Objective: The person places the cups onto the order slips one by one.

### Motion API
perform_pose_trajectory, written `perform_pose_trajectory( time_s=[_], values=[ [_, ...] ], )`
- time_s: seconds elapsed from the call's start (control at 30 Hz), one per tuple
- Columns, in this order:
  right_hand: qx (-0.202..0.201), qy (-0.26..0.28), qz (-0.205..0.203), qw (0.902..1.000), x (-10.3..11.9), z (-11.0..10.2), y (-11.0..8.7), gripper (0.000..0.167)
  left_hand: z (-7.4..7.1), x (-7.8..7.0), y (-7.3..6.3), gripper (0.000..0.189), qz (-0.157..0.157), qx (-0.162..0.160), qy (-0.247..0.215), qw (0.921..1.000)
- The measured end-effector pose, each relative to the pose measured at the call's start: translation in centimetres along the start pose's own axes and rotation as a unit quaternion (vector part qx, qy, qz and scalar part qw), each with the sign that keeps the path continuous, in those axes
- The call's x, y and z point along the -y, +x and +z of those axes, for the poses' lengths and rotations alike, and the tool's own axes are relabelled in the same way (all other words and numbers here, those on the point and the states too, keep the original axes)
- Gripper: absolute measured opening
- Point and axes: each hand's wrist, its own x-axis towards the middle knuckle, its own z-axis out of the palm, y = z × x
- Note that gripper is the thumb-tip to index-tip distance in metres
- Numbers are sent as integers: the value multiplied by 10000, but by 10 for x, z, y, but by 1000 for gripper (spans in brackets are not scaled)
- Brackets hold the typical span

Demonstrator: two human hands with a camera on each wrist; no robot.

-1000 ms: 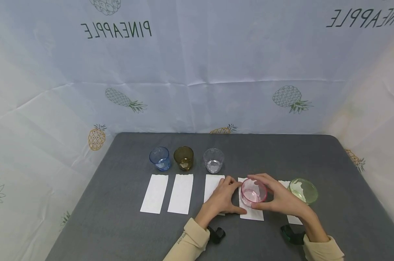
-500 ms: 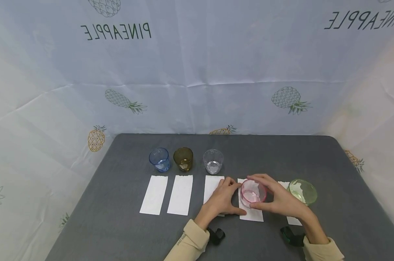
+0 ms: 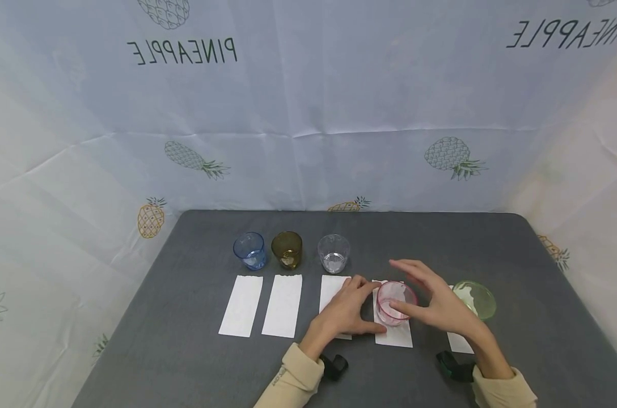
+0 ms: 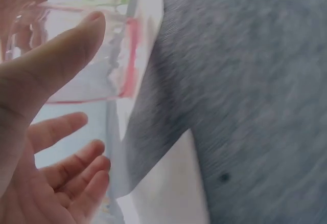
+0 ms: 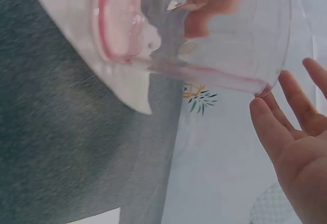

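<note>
A pink-tinted glass (image 3: 397,293) stands upright on a white paper strip (image 3: 394,339). To its left my left hand (image 3: 345,310) has its fingers relaxed and the thumb apart, holding nothing. In the left wrist view the thumb crosses in front of the glass (image 4: 110,75); whether it touches cannot be told. My right hand (image 3: 440,301) is on the glass's right, its fingers spread and its thumb over the near rim. The right wrist view has fingertips close to the rim of the glass (image 5: 230,55); contact is unclear.
Behind the strips stand a blue glass (image 3: 250,251), a brown glass (image 3: 287,249) and a clear glass (image 3: 334,253). A green glass (image 3: 482,300) is beyond my right hand, by another strip (image 3: 460,343). Two more strips (image 3: 241,306) lie left on the grey table (image 3: 186,362).
My right hand has loosened its hold on the pink glass, its fingers spreading and rising slightly. The glass has stayed on its strip. My left hand has barely moved.
</note>
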Motion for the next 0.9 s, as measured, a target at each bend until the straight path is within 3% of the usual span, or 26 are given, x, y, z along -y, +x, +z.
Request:
perform_pose_trajectory(
  time_s=[0.17,0.4,0.67,0.9],
  values=[
    [14,318,-68,9995,5,0,9,79,-12,3,-3,86,88,-83,-121,9999],
    [-39,323,-85,9994,14,3,24,81,-28,9,-12,85,-67,23,-385,9992],
    [-19,203,167,9997,26,7,42,80,-42,23,-26,83,-180,83,-577,9981],
    [-7,341,115,9994,33,15,58,80,-46,40,-34,82,-422,153,-619,9971]
  ],
)
